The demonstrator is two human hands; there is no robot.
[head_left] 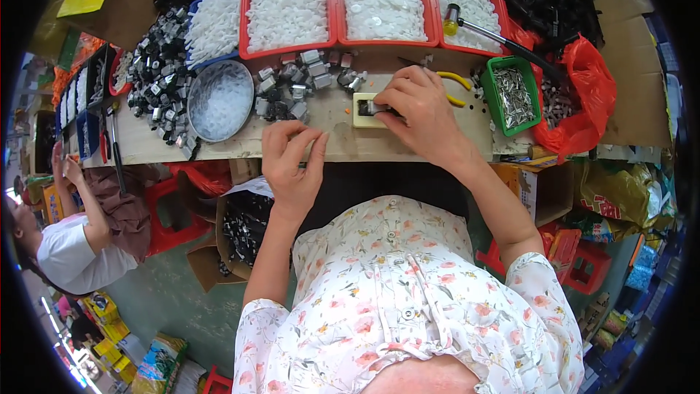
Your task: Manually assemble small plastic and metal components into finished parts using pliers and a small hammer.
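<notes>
My right hand (pixel 421 111) pinches a small grey and black part (pixel 373 108) between thumb and fingertips. That part rests on a cream-coloured rectangular block (pixel 369 122) at the bench's near side. Just over the front edge hangs my left hand (pixel 293 168), its fingers bent and thumb drawn toward the index finger; anything in that pinch is too small to make out. Beyond it lies a loose pile of grey and black parts (pixel 300 82), next to a round metal dish (pixel 221 101) of clear pieces. Yellow-handled pliers (pixel 456 80) lie behind my right hand.
Red trays (pixel 337 7) of white plastic parts line the back. A hammer (pixel 503 40) leans across the right one. To the right stand a green basket (pixel 515 127) of metal pins and a red plastic bag (pixel 583 95). Another person (pixel 80 241) sits at the left.
</notes>
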